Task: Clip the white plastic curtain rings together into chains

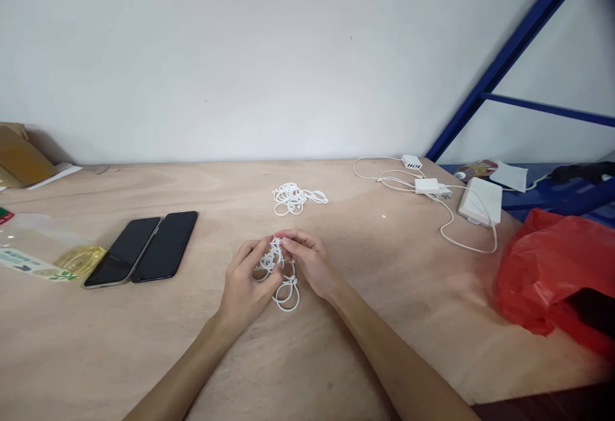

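Both hands meet over the wooden tabletop, holding a cluster of white plastic rings [287, 297] between them. My left hand [245, 280] curls around the cluster from the left, its thumb and fingers closed on several rings. From the right, the fingertips and thumb of my right hand [311, 262] pinch the upper end of the same cluster. A few linked loops hang below the fingers, close to or touching the table. Just beyond my hands lies a loose pile of similar white rings [291, 199]. My fingers hide part of the held rings.
Two dark phones [164, 248] lie at the left, by a clear plastic bag [41, 241]. A cardboard box [24, 155] sits at the far left. White cables and a charger [426, 186] are at the back right, near a white box [480, 200]. A red plastic bag [548, 267] occupies the right.
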The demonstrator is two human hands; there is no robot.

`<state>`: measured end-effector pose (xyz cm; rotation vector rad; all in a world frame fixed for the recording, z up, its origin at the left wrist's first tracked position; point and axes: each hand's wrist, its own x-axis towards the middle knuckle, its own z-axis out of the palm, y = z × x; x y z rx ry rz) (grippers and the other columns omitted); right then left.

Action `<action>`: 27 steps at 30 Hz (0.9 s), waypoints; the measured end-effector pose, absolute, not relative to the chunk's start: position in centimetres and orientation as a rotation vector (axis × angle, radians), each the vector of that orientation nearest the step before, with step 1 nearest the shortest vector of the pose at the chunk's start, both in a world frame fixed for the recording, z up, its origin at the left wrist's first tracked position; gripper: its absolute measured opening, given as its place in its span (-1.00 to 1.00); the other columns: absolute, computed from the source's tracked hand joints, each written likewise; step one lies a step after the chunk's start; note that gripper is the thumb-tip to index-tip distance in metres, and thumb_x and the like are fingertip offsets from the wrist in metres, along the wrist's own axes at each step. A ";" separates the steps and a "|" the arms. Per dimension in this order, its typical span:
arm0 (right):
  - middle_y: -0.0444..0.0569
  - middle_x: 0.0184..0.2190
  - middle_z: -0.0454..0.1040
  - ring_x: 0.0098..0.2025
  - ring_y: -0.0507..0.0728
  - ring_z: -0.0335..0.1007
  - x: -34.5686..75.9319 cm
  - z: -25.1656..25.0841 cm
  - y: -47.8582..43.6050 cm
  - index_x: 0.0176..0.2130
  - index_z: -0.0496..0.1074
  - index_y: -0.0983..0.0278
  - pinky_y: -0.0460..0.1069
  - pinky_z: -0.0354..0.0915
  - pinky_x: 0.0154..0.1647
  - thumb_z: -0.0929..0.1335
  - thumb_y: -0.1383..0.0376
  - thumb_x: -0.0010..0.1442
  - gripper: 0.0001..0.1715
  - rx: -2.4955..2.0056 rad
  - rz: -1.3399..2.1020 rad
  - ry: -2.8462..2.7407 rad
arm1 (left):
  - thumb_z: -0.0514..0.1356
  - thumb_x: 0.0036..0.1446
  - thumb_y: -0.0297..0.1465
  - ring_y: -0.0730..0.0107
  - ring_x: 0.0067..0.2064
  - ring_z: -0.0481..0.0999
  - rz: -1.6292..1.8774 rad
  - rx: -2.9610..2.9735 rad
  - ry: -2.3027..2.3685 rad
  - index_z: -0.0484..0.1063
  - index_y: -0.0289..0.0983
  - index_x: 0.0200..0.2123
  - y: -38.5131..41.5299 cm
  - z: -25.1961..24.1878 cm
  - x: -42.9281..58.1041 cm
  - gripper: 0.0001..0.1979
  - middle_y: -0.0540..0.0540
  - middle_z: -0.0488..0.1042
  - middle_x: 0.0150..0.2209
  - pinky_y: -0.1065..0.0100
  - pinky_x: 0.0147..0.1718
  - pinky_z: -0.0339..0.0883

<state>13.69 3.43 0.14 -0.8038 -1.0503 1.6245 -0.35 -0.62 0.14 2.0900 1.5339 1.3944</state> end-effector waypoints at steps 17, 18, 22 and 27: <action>-0.17 -0.58 0.34 -0.49 -0.02 0.17 13.5 1.0 3.1 -0.49 0.47 0.27 -0.09 0.17 -0.42 0.47 0.23 -0.11 -0.82 -0.726 1.770 -0.890 | 0.15 0.10 -0.43 0.27 -0.16 0.48 1.425 2.154 1.375 0.43 -0.23 -0.07 -0.7 0.5 -0.4 -0.71 -0.12 0.53 -0.19 0.24 -0.18 0.40; -0.18 -0.59 0.33 -0.50 -0.02 0.16 13.4 1.0 3.1 -0.49 0.47 0.27 -0.09 0.16 -0.43 0.47 0.22 -0.11 -0.82 -0.731 1.765 -0.891 | 0.15 0.10 -0.44 0.26 -0.16 0.48 1.423 2.157 1.379 0.43 -0.23 -0.07 -0.7 0.5 -0.4 -0.71 -0.13 0.53 -0.19 0.24 -0.18 0.40; -0.19 -0.60 0.33 -0.52 -0.03 0.16 13.4 0.6 3.2 -0.44 0.49 0.28 -0.09 0.16 -0.45 0.44 0.21 -0.05 -0.82 -0.828 1.686 -0.972 | 0.15 0.07 -0.47 0.26 -0.17 0.47 1.412 2.167 1.416 0.43 -0.25 -0.10 -0.6 0.4 -0.2 -0.72 -0.12 0.52 -0.21 0.24 -0.19 0.40; -0.06 -0.39 0.52 -0.34 0.09 0.37 14.4 -0.2 4.2 -0.37 0.52 0.27 -0.02 0.27 -0.26 0.38 0.22 0.00 -0.81 -1.143 1.231 -1.277 | 0.17 0.00 -0.50 0.18 -0.09 0.42 1.292 2.220 1.505 0.40 -0.25 -0.02 -0.3 0.0 -0.4 -0.60 -0.15 0.50 -0.12 0.15 -0.12 0.39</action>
